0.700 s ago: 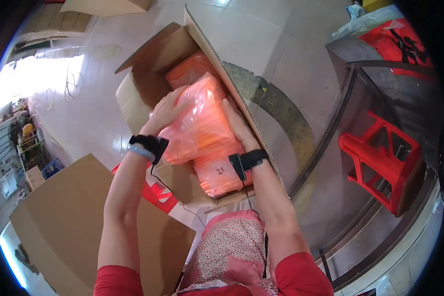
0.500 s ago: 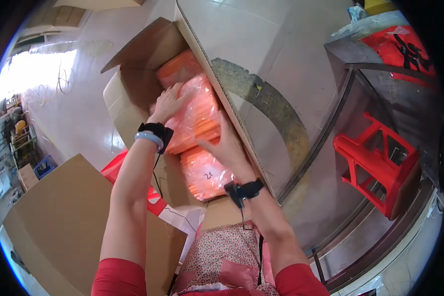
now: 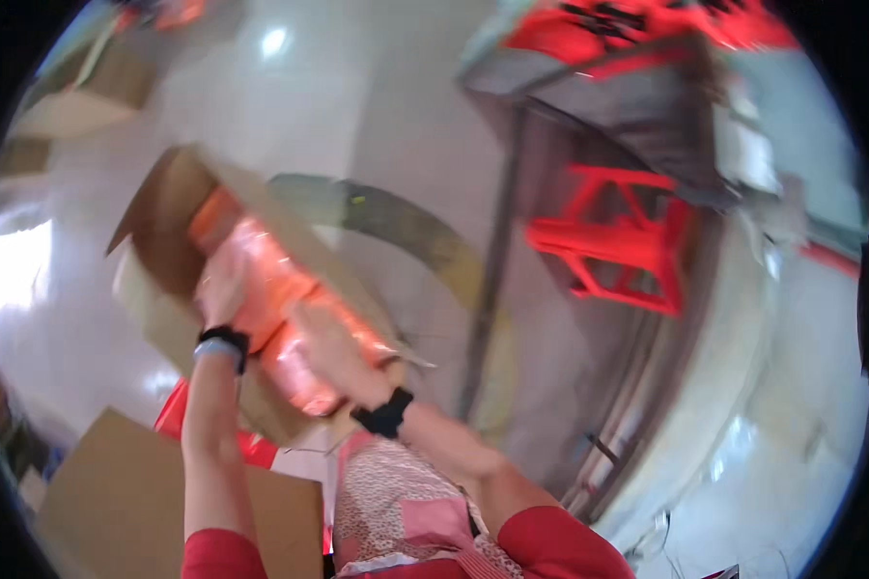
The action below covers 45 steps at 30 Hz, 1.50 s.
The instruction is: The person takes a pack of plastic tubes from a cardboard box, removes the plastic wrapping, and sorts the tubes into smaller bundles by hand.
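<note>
A tall open cardboard box (image 3: 352,285) stands in front of me, with orange, clear-wrapped packages (image 3: 299,376) stacked inside it. My left hand (image 3: 224,288) reaches in and lies flat against the upper packages, its fingers stretched out and blurred. Lower down and to the right, my right hand (image 3: 333,349) rests over the packages beside the box's right wall. Its fingers look extended too, though motion smears them. Neither hand shows a grip on anything. Dark bands circle both wrists.
A brown cardboard sheet or box (image 3: 154,492) is at the lower left, with a red item (image 3: 171,410) behind it. On the right stands a red plastic stool (image 3: 613,241) near a dark rail (image 3: 497,261). Another carton (image 3: 92,101) sits at the far left.
The view has swung to the right and blurred, so the box, packages and stool appear farther left. Both hands remain at the packages; the right hand has come onto them from beside the box wall.
</note>
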{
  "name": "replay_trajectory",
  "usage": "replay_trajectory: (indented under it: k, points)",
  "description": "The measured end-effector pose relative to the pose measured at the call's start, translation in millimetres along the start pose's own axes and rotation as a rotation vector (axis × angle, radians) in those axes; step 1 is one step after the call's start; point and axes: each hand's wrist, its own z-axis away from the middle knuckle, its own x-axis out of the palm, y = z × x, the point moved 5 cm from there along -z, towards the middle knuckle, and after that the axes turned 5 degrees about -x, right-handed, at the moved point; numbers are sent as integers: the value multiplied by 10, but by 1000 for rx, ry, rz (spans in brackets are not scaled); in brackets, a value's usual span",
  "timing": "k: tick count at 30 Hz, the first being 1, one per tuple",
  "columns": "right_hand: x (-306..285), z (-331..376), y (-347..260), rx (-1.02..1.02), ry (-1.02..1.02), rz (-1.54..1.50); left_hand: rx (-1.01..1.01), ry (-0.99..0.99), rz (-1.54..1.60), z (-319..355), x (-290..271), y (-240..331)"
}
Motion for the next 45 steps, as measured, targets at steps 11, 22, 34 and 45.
replay_trajectory:
  k: [11,22,34,45]
  points:
    - [-2031,2940,-1488,322,214,263,84,-271,467,1120,-123,812]
    - [-3223,5705,-1999,723,730,252,740,-720,549,3680,-1169,5201]
    - [-2636,7539,-1370,1031,1541,629,2187,-434,124,7817,-526,9821]
    - [-2621,7585,-1229,1205,1460,390,2344,-414,-458,10431,3435,9836]
